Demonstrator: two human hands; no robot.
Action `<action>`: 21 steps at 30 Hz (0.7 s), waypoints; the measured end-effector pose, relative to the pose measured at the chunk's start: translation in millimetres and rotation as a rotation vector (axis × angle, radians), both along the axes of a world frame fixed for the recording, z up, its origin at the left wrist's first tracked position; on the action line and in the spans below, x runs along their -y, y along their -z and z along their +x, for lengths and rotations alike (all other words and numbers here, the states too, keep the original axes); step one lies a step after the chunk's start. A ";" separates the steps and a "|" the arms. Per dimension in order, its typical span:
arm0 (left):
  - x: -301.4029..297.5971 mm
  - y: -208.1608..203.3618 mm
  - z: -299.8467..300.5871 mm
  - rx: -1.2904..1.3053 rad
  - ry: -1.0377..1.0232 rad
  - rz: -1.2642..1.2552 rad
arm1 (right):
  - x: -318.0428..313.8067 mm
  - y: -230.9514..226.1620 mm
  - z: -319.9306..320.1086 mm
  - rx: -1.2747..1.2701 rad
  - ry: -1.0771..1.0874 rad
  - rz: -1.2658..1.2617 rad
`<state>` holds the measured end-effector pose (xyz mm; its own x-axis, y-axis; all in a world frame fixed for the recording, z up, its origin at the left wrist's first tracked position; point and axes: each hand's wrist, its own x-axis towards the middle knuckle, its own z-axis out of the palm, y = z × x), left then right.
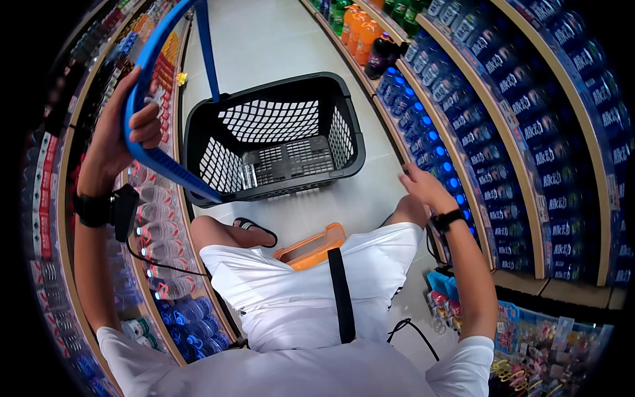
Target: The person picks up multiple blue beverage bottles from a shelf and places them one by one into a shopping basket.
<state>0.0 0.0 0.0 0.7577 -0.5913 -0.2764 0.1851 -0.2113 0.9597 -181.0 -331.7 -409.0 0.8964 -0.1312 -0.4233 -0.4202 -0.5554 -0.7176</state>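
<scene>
Your left hand (111, 132) is closed around the blue handle (173, 171) of a black plastic shopping basket (291, 188) with lattice walls. The basket's long axis runs across in front of you, left to right, its right end angled slightly farther away than its left. Its open top faces up and toward you, so you look down onto the slotted bottom, where a small clear object (249, 173) stands toward the left end; its kind is hard to make out. The handle rises from the basket's far and near sides and leans left into your grip.

The basket lies ahead of your knees in the aisle, to the right of your left hand and beyond and to the left of your right hand (428, 190). Whether it rests on the tiled floor (248, 40) or hangs just above it, you cannot tell. Your right hand, fingers partly bent, is well apart from the basket and near the blue-capped bottles (436, 152) on the right shelf; whether it touches or holds anything is unclear
</scene>
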 end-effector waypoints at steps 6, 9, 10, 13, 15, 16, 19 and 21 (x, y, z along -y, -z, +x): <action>5.6 67.0 -35.2 -0.260 0.078 -0.109 | -20.9 51.6 -53.9 -0.293 0.186 -0.104; 65.5 101.2 -75.4 -0.285 0.049 -0.161 | -0.6 53.4 -46.6 -0.376 0.425 -0.256; 93.3 117.6 -83.2 -0.239 0.091 -0.141 | 17.0 68.8 -51.6 -0.244 0.534 -0.326; 175.1 176.8 -104.1 -0.208 0.264 -0.318 | 78.5 128.5 -66.4 0.016 0.632 -0.338; 177.9 224.1 -111.1 -0.076 0.371 -0.124 | 43.7 88.9 -40.4 -0.063 0.586 0.289; 194.9 257.2 -126.4 -0.043 0.382 -0.084 | 56.8 92.3 -54.0 -0.118 0.674 0.563; 209.6 331.7 -153.2 -0.195 0.421 -0.005 | 66.5 95.0 -87.9 -0.276 0.721 1.205; 219.0 393.2 -165.7 -0.004 0.402 0.055 | 64.8 96.3 -99.9 -0.294 0.682 1.098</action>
<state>-165.7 -219.0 -393.2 0.4677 -0.8246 -0.3183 0.0804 -0.3190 0.9443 -280.9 -396.5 -505.3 0.6453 0.0171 -0.7638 -0.5975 0.6343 -0.4906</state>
